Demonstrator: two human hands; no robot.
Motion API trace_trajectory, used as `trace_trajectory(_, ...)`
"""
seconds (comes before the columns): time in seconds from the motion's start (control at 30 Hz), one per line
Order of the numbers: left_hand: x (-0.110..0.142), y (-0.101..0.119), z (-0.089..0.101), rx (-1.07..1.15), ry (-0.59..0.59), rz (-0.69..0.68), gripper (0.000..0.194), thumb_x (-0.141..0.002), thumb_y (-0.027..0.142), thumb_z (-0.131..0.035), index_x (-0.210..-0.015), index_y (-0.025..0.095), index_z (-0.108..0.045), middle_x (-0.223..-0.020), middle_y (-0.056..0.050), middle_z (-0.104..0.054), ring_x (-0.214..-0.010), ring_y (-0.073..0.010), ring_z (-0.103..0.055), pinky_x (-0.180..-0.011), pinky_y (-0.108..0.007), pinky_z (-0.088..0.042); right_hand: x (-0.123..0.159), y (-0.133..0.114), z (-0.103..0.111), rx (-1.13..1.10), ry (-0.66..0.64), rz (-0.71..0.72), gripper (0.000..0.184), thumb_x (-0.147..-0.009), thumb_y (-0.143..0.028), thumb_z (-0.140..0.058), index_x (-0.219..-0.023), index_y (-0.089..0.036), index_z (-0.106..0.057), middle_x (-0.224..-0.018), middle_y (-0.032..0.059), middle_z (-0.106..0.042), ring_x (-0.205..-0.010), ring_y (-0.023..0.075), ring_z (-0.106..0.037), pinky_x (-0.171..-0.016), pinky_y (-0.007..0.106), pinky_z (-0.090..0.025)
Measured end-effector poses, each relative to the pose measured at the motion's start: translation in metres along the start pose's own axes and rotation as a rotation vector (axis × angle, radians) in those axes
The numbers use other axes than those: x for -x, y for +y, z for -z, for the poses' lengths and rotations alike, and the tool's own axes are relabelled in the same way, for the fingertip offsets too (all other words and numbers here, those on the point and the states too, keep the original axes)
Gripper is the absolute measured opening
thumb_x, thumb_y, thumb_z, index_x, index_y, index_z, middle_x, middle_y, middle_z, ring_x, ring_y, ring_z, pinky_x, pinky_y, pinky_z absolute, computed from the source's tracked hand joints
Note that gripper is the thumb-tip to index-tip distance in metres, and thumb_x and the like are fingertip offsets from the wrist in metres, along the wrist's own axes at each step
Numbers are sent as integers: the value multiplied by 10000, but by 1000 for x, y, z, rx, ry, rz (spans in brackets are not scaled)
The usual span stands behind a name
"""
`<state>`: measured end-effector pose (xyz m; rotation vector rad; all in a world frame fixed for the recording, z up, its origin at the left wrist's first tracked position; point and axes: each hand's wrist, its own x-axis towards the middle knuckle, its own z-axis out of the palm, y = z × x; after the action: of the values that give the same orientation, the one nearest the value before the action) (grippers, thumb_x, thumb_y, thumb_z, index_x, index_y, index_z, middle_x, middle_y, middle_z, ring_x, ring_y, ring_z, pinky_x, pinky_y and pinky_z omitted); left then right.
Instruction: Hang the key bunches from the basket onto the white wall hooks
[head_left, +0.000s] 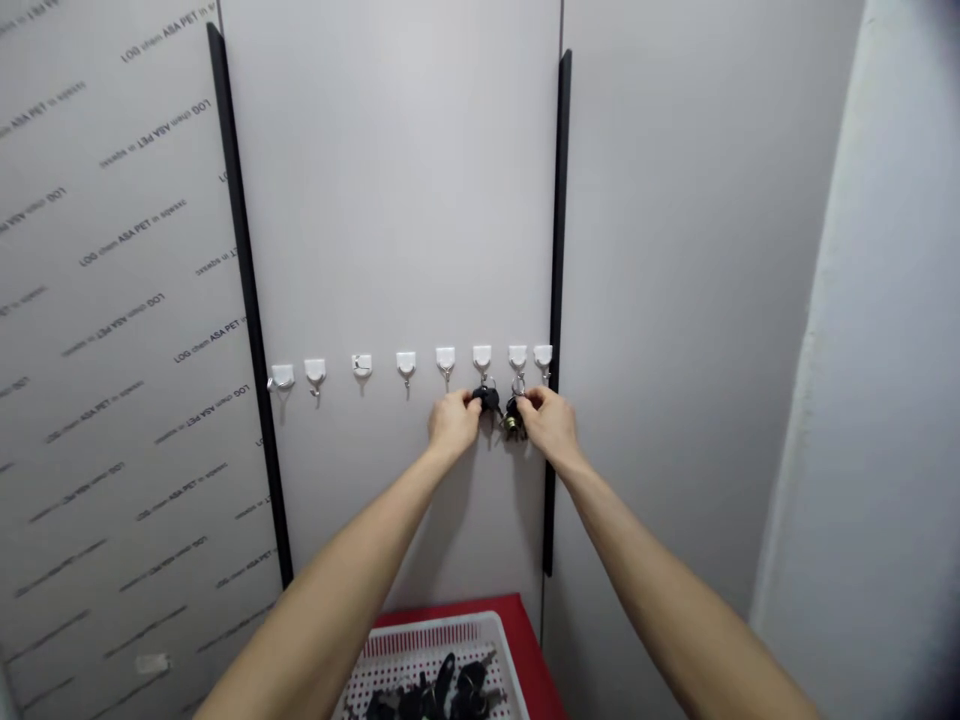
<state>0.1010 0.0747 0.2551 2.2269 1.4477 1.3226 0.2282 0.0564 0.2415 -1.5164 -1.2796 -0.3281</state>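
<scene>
My left hand [454, 420] pinches a bunch of black-headed keys [489, 400] just under a white adhesive hook [482, 356]. The ring of these keys is up at that hook; whether it hangs on it I cannot tell. Close by on the right, my right hand [550, 425] is closed on a second key bunch [513, 422], which has a brass-coloured lock cylinder among its dark keys. Its ring sits at the neighbouring white hook [517, 356]. The two bunches nearly touch.
Several more white hooks run leftward in a row, among them one hook [406, 364] with nothing hanging on it. Long black handles [238, 220] [560, 280] flank the pale panel. Below, a white perforated basket [491, 632] holding many black keys [442, 690] stands on a red surface [534, 650].
</scene>
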Motion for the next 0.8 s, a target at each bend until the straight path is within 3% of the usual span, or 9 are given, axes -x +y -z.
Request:
trace_trajectory(0.17, -8, 21, 20, 114, 140, -148, 266, -702, 264, -330, -772, 145, -557, -709, -32, -592, -639, -110, -507, -561, -198, -357, -13, -12, 17, -146, 127, 50, 187, -627, -284, -409, -650, -155, -543, -575, 18, -556, -521, 114, -478, -511, 217, -338)
trace_trajectory(0.23, -9, 30, 29, 115, 136, -222, 265, -704, 254, -325, -774, 146, -556, -689, -20, -586, -625, -100, -498, -561, -190, -354, -14, -21, 24, -197, 127, 90, 176, -620, -275, -417, -634, -147, -537, -548, 9, -541, -493, 102, -458, -499, 208, -333)
trace_trajectory(0.37, 4, 26, 35, 30, 9, -311, 252, -691, 229, -337, -757, 142, -564, -658, -17, -578, -611, -102, -483, -561, -194, -349, 4, -29, 28, -248, -89, 211, 140, -605, -224, -413, -611, -135, -521, -532, -4, -519, -471, 85, -426, -473, 192, -319)
trace_trajectory(0.47, 34, -6, 24, -17, -89, -322, 247, -694, 223, -335, -770, 149, -558, -699, -19, -582, -625, -103, -483, -574, -195, -351, 41, -19, 12, -212, -330, 226, 123, -592, -194, -405, -590, -134, -512, -502, -17, -490, -461, 79, -404, -446, 182, -300)
trace_trajectory(0.63, 110, -87, -9, -75, -321, -205, 253, -710, 216, -316, -789, 157, -549, -759, -35, -584, -676, -116, -496, -605, -202, -357, 131, 14, -26, -202, -674, 74, 155, -624, -181, -367, -615, -135, -515, -500, -18, -499, -455, 74, -412, -445, 174, -299)
trace_trajectory(0.8, 169, -142, -27, -227, -496, -40, 257, -719, 238, -318, -819, 181, -548, -822, -45, -581, -753, -141, -508, -656, -224, -356, 194, 33, -45, -15, -837, 19, 159, -640, -191, -384, -656, -149, -537, -548, 9, -542, -500, 95, -453, -495, 195, -310)
